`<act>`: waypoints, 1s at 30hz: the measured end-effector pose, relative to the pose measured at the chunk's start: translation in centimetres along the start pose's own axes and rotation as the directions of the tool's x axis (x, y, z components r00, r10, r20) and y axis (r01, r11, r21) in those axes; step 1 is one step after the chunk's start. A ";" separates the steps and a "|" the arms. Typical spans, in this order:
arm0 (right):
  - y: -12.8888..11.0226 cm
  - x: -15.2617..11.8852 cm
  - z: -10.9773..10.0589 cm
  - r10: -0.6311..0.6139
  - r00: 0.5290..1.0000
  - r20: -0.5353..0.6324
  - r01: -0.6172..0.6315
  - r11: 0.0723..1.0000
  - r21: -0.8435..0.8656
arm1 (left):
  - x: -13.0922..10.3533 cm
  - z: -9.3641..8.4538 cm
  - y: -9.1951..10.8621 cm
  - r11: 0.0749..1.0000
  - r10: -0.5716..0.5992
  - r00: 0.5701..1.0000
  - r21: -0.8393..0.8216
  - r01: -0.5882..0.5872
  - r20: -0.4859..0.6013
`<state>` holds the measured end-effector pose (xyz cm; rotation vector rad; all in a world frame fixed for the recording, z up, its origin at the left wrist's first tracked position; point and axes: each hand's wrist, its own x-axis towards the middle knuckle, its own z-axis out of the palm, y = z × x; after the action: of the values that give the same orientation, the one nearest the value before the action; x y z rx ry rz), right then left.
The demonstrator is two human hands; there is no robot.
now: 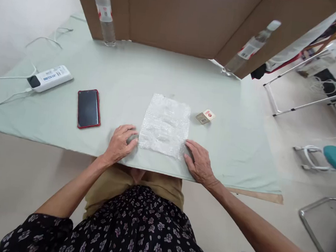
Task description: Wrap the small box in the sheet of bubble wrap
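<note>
The left hand (118, 144) rests on the cloth-covered table (131, 75), fingers slightly bent and close together, the thumb parted from them across a small gap. The right hand (200, 163) lies likewise, fingers close together, thumb apart. Neither is clamped on anything.

Between the two sets of fingertips lies the bubble wrap (166, 122), flat, its side edges running away from the person. The right fingertips are at its right edge near the lower corner; the left fingertips are just beside its left edge, and whether they touch it I cannot tell. Its lower edge sits a little in from the table's front edge, which passes under both wrists.

Beyond the right fingertips, a small box (205, 117) stands apart from the wrap, with a narrow strip of cloth between. Left of the left fingers, across a wider strip, lies a red-edged phone (89, 109); farther out is a white device (52, 78) with cables.

Past the wrap's far edge, a broad stretch of cloth reaches to the cardboard panels (178, 16), with one bottle (105, 17) at the far left and another bottle (251, 47) at the far right.
</note>
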<state>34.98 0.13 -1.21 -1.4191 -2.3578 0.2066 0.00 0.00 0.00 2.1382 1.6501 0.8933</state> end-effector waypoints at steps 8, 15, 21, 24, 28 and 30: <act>0.8 -0.5 0.2 0.204 0.960 -0.193 -0.153 0.956 0.249 | 0.9 1.9 4.5 0.976 0.211 0.977 0.054 -0.212 0.036; 5.5 3.3 -1.5 0.487 0.814 -0.317 -0.323 0.833 0.449 | 1.8 3.2 6.3 0.939 0.286 0.935 0.136 -0.317 0.208; 9.6 9.9 -0.4 0.573 0.780 -0.251 -0.375 0.749 0.546 | 0.5 4.1 6.9 0.946 0.222 0.925 0.163 -0.281 0.307; 10.1 11.7 0.8 0.549 0.802 -0.237 -0.348 0.751 0.561 | -0.2 4.5 7.3 0.957 0.185 0.938 0.164 -0.240 0.295; 8.3 12.0 0.4 0.566 0.759 -0.322 -0.308 0.748 0.588 | -0.7 4.8 7.2 0.963 0.183 0.944 0.141 -0.229 0.276; 6.2 11.7 -0.5 0.520 0.775 -0.358 -0.238 0.766 0.597 | -0.7 4.9 7.1 0.960 0.197 0.941 0.142 -0.243 0.276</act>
<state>35.36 13.34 0.14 -1.4440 -1.4000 0.4826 8.33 -2.14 0.13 2.4751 1.4242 0.5089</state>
